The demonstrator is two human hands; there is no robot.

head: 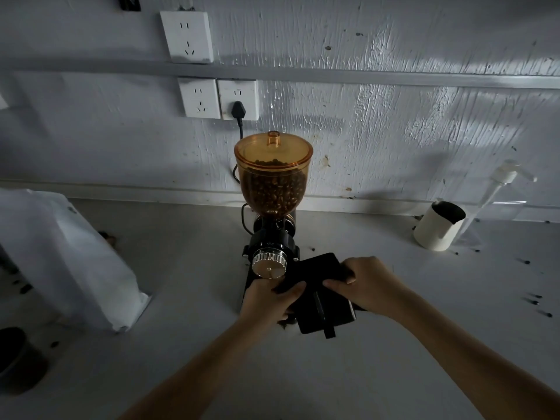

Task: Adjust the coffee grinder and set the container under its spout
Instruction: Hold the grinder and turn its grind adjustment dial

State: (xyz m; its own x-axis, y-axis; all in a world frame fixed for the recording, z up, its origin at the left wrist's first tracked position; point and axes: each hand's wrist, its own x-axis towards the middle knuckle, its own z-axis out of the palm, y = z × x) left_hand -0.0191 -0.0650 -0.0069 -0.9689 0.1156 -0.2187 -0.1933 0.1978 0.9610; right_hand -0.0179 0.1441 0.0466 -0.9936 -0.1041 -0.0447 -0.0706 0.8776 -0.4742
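Observation:
The black coffee grinder (pixel 274 237) stands at the middle of the counter against the wall, with an amber hopper (pixel 273 174) full of beans and a silver dial (pixel 269 263) at its front. A flat black container (pixel 322 301) with a lid sits tilted just in front and to the right of the grinder base. My left hand (pixel 268 301) grips its left side below the dial. On the container's right upper edge rests my right hand (pixel 368 283), fingers wrapped over it. The spout is hidden.
A white bag (pixel 60 256) lies at the left. A white pitcher (pixel 438 225) and a pump bottle (pixel 497 195) stand at the right by the wall. Spilled beans (pixel 533 301) scatter at the right. A dark round object (pixel 18 359) sits at the lower left. The grinder's cord runs to a wall socket (pixel 238 100).

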